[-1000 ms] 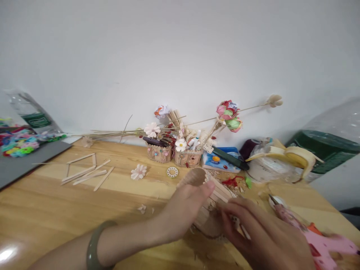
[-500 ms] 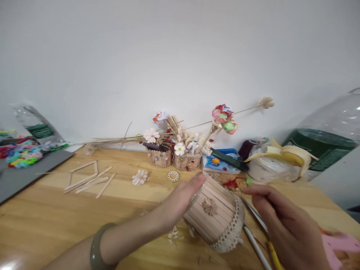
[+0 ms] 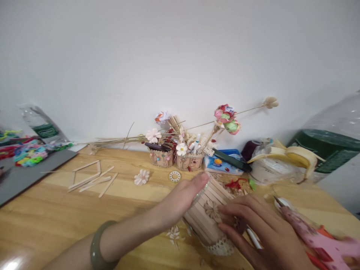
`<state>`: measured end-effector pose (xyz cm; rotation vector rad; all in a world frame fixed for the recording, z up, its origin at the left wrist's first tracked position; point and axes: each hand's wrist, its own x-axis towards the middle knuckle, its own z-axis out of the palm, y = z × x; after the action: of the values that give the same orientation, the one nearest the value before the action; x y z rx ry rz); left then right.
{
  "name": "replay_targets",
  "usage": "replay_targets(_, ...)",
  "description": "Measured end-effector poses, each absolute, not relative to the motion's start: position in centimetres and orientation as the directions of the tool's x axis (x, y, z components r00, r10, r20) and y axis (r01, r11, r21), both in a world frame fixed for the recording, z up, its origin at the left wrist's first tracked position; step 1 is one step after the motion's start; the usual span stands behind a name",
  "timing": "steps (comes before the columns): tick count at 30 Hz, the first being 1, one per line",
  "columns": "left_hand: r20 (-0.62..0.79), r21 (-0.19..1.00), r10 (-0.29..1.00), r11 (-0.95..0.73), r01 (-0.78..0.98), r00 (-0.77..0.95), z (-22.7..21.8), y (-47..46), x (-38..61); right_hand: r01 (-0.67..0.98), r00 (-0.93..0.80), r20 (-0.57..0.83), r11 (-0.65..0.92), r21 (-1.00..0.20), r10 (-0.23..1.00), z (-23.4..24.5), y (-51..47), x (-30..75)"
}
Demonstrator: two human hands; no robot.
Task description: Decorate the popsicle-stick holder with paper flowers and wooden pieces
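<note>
A round container (image 3: 204, 215) covered in light wooden sticks lies tilted on its side, with lace trim round its lower end and a glittery band round the upper one. My left hand (image 3: 185, 197) grips its upper end, the thumb lying along the edge and the other fingers hidden behind. On its side sits a small wooden-petal flower (image 3: 212, 210). My right hand (image 3: 261, 225) reaches over from the right, index finger and thumb at the flower's right edge, seemingly pinching it. Right beside that hand rests a pink glue gun (image 3: 320, 240), its nozzle pointing away.
Loose wooden sticks (image 3: 90, 182), a pale flower (image 3: 141, 177) and a small white ring (image 3: 174, 176) lie on the table. Behind stand decorated small baskets (image 3: 189, 162) of flowers, a wipes pack (image 3: 222, 165) and tape rolls (image 3: 298, 155). Wood scraps (image 3: 173, 232) lie near the container.
My right hand has moved left from beside the container onto the flower on its side. More of the glue gun shows now. My left hand keeps its grip.
</note>
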<state>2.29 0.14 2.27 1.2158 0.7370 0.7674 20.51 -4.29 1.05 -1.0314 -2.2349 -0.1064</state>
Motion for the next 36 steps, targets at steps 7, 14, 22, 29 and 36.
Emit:
replay_targets(7, -0.120, 0.989, 0.823, 0.052, 0.136, 0.556, 3.1, 1.0, 1.7, 0.539, -0.401, 0.409, 0.572, -0.618, 0.820, 1.3, -4.9, 20.4)
replay_targets(14, -0.097, 0.986, 0.846, 0.010, 0.167, 0.524, 3.4, 2.4, 0.6, -0.115, -0.104, 0.320, 0.308, -0.944, 0.942, -0.3, -2.6, 23.4)
replay_targets(22, -0.137, 0.984, 0.740, 0.025, 0.176, 0.659, 2.7, 3.3, 0.1, 0.279, -0.107, 0.315, 0.333, -0.901, 0.943, -4.1, -2.7, 20.3)
replay_targets(29, -0.126, 0.982, 0.657, -0.025, 0.188, 0.743, 1.6, 4.0, -0.4, 0.558, -0.160, 0.354, 0.380, -0.737, 0.921, -4.0, -3.8, 19.0)
replay_targets(36, -0.132, 0.991, 0.659, 0.078, 0.107, 0.740, 1.9, 3.6, -0.3, 0.619, -0.320, 0.372, 0.490, -0.614, 0.871, -3.7, -3.4, 19.7)
